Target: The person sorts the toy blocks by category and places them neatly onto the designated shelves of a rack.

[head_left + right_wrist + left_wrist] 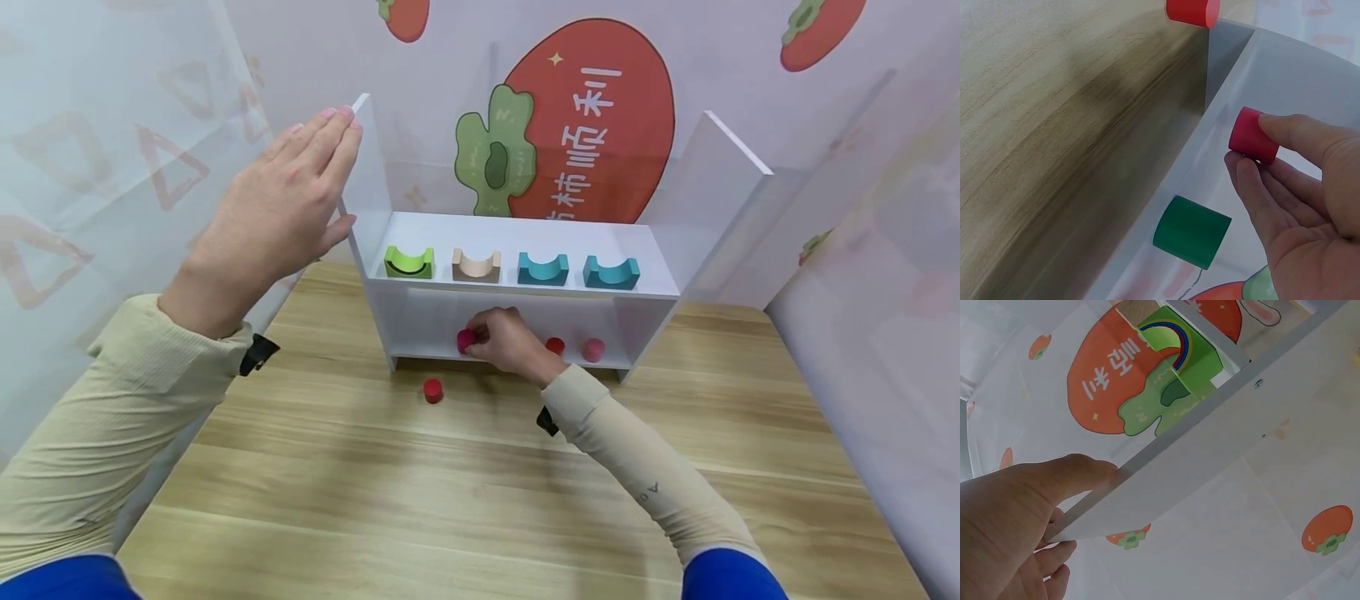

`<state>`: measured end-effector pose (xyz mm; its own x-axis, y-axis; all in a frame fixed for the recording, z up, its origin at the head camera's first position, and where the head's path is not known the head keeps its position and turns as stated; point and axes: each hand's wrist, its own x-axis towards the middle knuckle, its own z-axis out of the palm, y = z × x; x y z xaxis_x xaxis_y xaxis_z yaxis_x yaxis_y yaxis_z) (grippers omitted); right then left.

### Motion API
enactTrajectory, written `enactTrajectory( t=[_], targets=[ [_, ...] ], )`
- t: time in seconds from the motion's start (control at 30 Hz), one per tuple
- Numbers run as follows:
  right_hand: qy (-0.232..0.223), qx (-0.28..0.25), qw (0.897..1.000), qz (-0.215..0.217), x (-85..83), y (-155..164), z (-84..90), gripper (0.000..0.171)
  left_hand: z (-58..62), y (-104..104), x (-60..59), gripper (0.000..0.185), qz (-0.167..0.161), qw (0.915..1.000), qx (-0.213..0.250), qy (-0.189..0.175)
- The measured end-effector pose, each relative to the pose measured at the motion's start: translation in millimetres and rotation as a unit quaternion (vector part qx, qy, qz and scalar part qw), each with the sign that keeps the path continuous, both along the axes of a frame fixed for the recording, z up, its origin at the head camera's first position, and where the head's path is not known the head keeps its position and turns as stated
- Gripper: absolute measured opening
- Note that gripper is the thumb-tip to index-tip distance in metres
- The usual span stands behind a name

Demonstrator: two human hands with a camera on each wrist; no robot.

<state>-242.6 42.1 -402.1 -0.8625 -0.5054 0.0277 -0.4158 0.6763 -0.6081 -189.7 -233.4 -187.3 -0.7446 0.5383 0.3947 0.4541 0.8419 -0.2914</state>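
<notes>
My left hand [281, 187] is at the top of the left side panel [369, 167] of a white shelf; in the left wrist view its thumb lies on the panel edge [1147, 453] with fingers beyond it. At the lower shelf board, my right hand [513, 342] pinches a magenta cylinder block [1252, 134] between thumb and fingertips, close over the board. Beside it, a green cylinder block [1192, 231] sits on the same board, hidden behind the right hand in the head view. A red block [555, 346] and a pink block [593, 349] stand further right there.
On the upper board [517, 229] are a lime-green arch block [408, 263], a plain wood one [476, 267] and two teal ones [543, 270]. Another red cylinder [432, 390] rests on the wooden table [420, 500] before the shelf. The right panel [712, 192] rises opposite.
</notes>
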Motion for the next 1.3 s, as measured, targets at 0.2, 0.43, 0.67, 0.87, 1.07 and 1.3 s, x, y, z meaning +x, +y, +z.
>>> enactTrajectory(
  t=[0.2, 0.43, 0.67, 0.87, 1.07, 1.3],
  targets=[
    [-0.02, 0.011, 1.0, -0.009, -2.5, -2.6, -2.5, 0.03, -1.0, -0.4, -0.2, 0.097, -0.001, 1.0, 0.001, 0.005],
    [-0.018, 0.018, 1.0, -0.001, -4.4, -4.6, -5.0, 0.028, -1.6, -1.0, -1.1, 0.097, 0.001, 1.0, 0.006, 0.004],
    [-0.008, 0.028, 1.0, 0.006, -2.7, -3.6, 1.9, 0.032, -1.9, -1.3, -0.9, 0.098, 0.0, 0.9999, 0.008, 0.008],
    [0.035, 0.004, 0.999, 0.009, 3.8, -0.8, 19.8, 0.034, -1.7, -0.7, -1.5, 0.098, -0.001, 0.9999, 0.009, 0.008],
    [0.055, 0.002, 0.998, 0.04, 15.9, -2.7, 31.1, 0.034, -1.6, -0.7, -1.7, 0.097, -0.004, 0.9999, 0.01, 0.009],
    [0.051, 0.004, 0.996, 0.073, 31.4, -11.5, 26.6, 0.033, -2.1, -0.5, -1.6, 0.097, -0.005, 0.9999, 0.01, 0.011]
  ],
)
